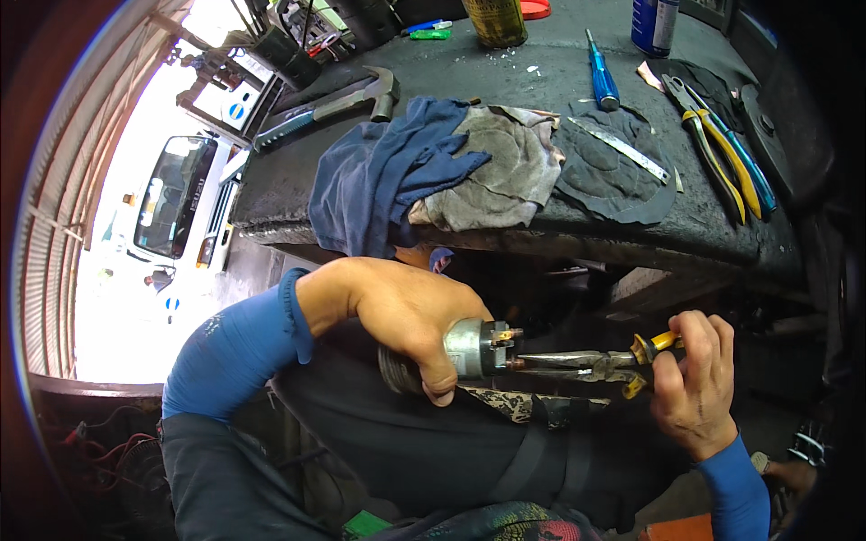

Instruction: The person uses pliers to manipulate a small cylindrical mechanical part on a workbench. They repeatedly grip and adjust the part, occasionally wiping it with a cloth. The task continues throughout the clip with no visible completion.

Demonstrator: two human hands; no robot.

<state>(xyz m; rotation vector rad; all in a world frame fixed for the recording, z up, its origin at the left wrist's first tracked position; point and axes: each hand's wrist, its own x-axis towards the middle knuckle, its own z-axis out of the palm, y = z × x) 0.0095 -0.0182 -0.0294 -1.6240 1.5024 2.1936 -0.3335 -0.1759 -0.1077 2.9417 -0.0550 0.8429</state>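
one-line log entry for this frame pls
left hand: grips metal cylinder part | right hand: holds yellow-handled needle-nose pliers, tips at part's end | bench: rags, hammer, blue screwdriver

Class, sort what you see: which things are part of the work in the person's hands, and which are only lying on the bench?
In use:
left hand
metal cylinder part
right hand
needle-nose pliers

Lying about:
hammer
blue rag
blue screwdriver
yellow-handled pliers
metal strip
spray can

A hammer (pixel 347 99) lies upper left on the dark bench (pixel 505 68); rags (pixel 433 171) at centre; a blue screwdriver (pixel 602 79) and pliers (pixel 722 149) upper right.
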